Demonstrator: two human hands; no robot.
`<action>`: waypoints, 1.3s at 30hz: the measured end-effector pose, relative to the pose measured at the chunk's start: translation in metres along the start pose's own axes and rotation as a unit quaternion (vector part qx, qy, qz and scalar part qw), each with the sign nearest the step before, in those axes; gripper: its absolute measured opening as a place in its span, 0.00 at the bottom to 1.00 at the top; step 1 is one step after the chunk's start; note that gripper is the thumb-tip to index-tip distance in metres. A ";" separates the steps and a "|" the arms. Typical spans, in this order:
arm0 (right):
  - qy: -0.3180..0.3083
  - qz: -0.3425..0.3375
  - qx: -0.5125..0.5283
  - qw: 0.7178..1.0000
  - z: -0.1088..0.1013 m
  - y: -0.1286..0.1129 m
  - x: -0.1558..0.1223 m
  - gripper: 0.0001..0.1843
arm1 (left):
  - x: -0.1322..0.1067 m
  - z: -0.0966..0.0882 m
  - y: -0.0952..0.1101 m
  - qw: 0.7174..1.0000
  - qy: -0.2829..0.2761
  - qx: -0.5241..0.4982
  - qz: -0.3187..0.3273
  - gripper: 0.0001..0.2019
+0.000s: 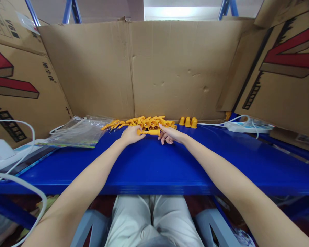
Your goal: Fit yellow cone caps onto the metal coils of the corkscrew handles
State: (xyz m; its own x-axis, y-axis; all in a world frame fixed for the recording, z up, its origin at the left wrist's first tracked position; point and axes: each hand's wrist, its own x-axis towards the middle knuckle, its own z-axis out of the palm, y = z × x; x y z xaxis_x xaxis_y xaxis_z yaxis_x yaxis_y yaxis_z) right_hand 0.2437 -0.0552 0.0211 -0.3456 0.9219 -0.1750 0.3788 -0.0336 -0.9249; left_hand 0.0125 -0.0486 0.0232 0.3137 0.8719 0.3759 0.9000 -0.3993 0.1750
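Observation:
Across the front of a pile lies an orange plastic piece [153, 132], level, with a knob and thin ridged stem at its left and a wider cylinder at its right. My left hand [132, 134] is closed around the knob end. My right hand [170, 133] pinches the cylinder end, its other fingers curled below. Just behind both hands is a heap of orange hollow bell-shaped parts [167, 124] and branching pieces. Left of it lie orange handle-like parts [110, 124] with small dark metal spirals [114, 130].
Three orange bell-shaped caps [187, 122] stand right of the heap. A clear plastic bag [77, 133] lies left on the blue table [154, 164]. Cardboard [185, 68] walls the back, with boxes at both sides. A white power strip [249, 127] and cables sit right; more cables run left.

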 end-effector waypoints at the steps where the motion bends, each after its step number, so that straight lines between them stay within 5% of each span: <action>1: -0.002 0.006 0.007 1.000 -0.002 -0.001 -0.001 0.39 | 0.000 0.000 0.000 1.000 -0.001 0.002 0.000 0.18; 10: 0.003 -0.026 0.047 0.999 -0.014 -0.010 -0.020 0.26 | 0.001 0.000 -0.003 1.000 -0.003 0.002 -0.008 0.17; 18: -0.004 -0.055 0.012 0.998 -0.017 -0.008 -0.019 0.36 | 0.000 -0.002 -0.001 1.000 -0.011 0.006 -0.009 0.17; 30: 0.018 -0.060 0.018 0.998 -0.011 -0.007 -0.010 0.22 | 0.002 0.001 -0.004 1.000 -0.011 -0.005 0.001 0.18; 39: 0.016 -0.062 0.062 0.996 -0.004 -0.008 -0.012 0.21 | 0.001 0.000 -0.003 1.000 -0.017 -0.007 -0.007 0.18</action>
State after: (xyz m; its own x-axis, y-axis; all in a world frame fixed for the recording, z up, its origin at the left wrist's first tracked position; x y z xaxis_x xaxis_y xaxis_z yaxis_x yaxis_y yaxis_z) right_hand 0.2484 -0.0647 0.0324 -0.3540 0.9340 -0.0479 0.2256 0.0356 -0.9736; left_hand 0.0105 -0.0465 0.0233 0.3110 0.8867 0.3422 0.9004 -0.3901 0.1925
